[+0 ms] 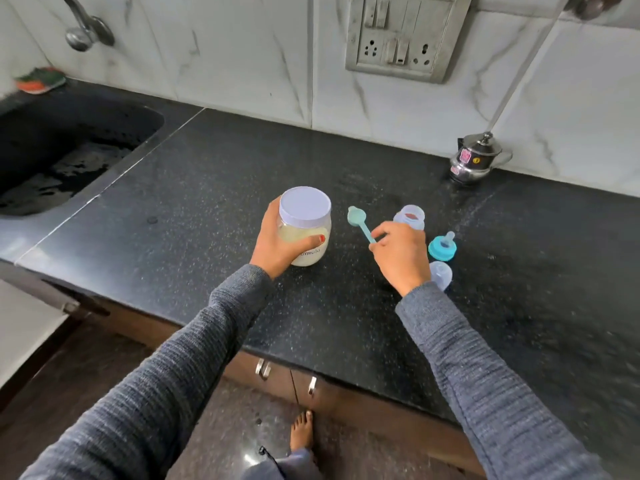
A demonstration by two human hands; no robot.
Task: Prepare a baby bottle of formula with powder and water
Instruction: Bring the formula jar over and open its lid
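Observation:
A clear formula jar (306,233) with a white lid and pale powder inside stands on the black counter (214,188). My left hand (277,245) grips its side. My right hand (398,252) pinches the handle of a teal measuring scoop (358,221), whose bowl points toward the jar. Just behind that hand stands the open baby bottle (410,218), partly hidden by my fingers. To its right lie the teal ring with the nipple (442,247) and a clear bottle cap (441,274).
A small steel kettle (472,159) stands at the back right by the tiled wall. A dark sink (69,157) with a tap (85,29) and a sponge (40,79) lies at the left. A switch panel (403,32) is on the wall. The counter's front edge runs below my forearms.

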